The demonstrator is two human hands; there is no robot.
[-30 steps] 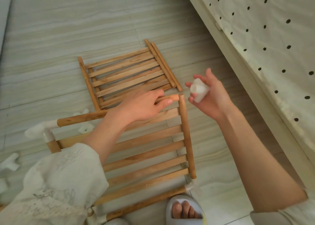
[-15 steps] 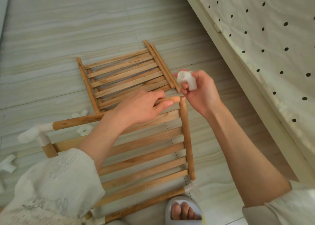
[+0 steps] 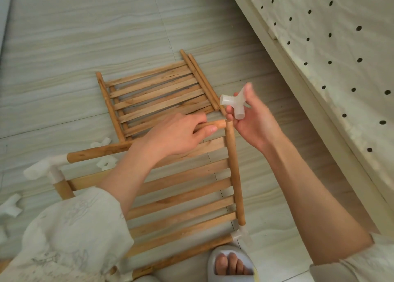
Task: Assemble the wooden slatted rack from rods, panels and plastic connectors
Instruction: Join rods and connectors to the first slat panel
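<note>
Above the panel, right fingers pinch a connector; left fingers grip a rod

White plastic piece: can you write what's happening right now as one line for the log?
right hand pinches white connector | left hand grips top rod | corner of near panel not yet joined

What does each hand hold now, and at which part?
The right hand pinches the white plastic connector at its middle junction. The left hand grips the wooden rod near its free end.
</note>
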